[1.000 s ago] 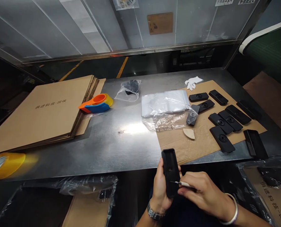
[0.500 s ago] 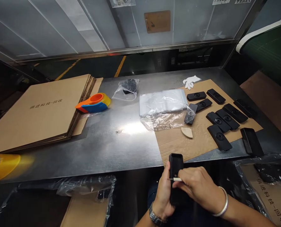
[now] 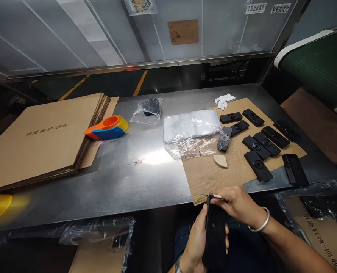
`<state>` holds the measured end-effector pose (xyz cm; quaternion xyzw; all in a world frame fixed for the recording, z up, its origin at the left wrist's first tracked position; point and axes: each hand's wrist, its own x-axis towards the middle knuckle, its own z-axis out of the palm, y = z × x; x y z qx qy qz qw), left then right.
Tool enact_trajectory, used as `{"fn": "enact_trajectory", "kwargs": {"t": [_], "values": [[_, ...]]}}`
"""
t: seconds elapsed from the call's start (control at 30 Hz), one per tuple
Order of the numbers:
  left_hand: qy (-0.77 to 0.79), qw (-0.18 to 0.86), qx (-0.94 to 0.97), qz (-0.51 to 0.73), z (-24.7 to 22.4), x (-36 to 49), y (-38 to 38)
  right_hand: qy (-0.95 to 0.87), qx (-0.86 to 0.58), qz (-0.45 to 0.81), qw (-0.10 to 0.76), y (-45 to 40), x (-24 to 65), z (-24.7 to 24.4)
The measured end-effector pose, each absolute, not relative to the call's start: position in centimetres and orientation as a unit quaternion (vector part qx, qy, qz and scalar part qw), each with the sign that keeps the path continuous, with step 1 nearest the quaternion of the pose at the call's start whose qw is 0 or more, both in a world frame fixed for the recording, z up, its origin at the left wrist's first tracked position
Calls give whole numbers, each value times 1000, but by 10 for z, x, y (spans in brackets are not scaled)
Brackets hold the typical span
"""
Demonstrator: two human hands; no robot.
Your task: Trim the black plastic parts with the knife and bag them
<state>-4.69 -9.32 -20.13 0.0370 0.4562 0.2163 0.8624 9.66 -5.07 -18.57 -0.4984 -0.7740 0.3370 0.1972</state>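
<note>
My left hand (image 3: 195,242) wraps around a black rectangular case (image 3: 215,235), held upright over my lap below the table edge. Its fingertips show at the case's right side. My right hand (image 3: 239,204) pinches a thin, pale-handled tool (image 3: 218,196), its dark tip pointing left across the top end of the case. Beyond my hands, several black parts with round centres, one of them a black part (image 3: 258,165), lie on a brown cardboard sheet (image 3: 202,178). A pale wedge-shaped piece (image 3: 220,161) rests on the same sheet.
Clear plastic bags (image 3: 191,127) lie mid-table, with a white glove (image 3: 224,101) behind. Flat cardboard (image 3: 40,140) and an orange-blue tape dispenser (image 3: 107,128) are left. An open black case (image 3: 295,170) sits at right. Plastic-lined boxes flank my lap below the table.
The black case has turned so its hollow side no longer shows. The tool in my right hand has moved up from the case's middle to its top end. The view has shifted slightly.
</note>
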Motion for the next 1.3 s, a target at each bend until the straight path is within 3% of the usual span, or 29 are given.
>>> {"fn": "enact_trajectory", "kwargs": {"t": [0.17,0.3,0.4,0.57,0.83,1.1,1.3], "values": [[460,857,33,229,-204,-47,-94,-695,-536,410,249,-43,98,-195],[481,818,32,313,-206,-48,-93,-619,-557,475,284,-55,95,-204],[503,773,57,382,-212,-46,-98,-630,-553,465,285,-70,88,-208],[526,751,85,390,-218,-40,-105,-587,-606,436,312,-68,80,-215],[463,772,-25,435,-211,-47,-91,-522,-530,577,337,-87,68,-216],[413,840,-79,342,-224,-59,-76,-534,-507,596,321,-100,93,-212],[350,898,156,215,-224,-68,-74,-659,-512,446,323,-65,114,-208]]}}
